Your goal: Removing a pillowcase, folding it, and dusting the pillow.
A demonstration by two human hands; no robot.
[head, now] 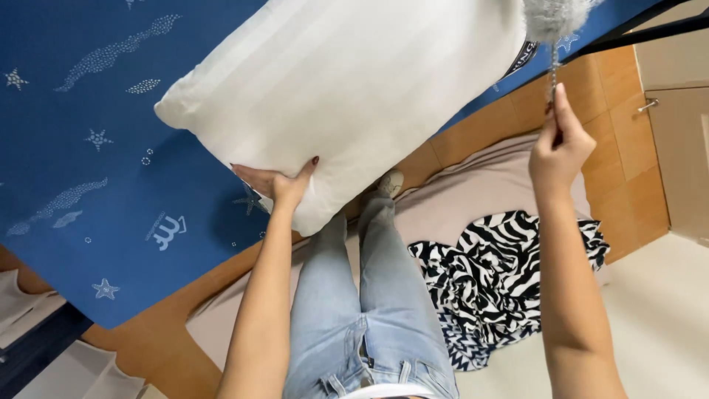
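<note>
Left hand (277,185) clamps plump white striped pillow (347,89); right hand (559,144) pinches thin metal chain (553,70).

This is a bedroom in a home. A bed with a blue star-patterned sheet (88,148) fills much of the view, set in a wooden bed frame (517,111). A plump white pillow (347,89) with a faint stripe is held over it. On the floor lies a beige rug (480,192) with a crumpled zebra-print cloth (495,273) on top. At the right edge stands a pale cabinet door (679,148) with a small metal handle, beside light floor tiles (665,310)
</note>
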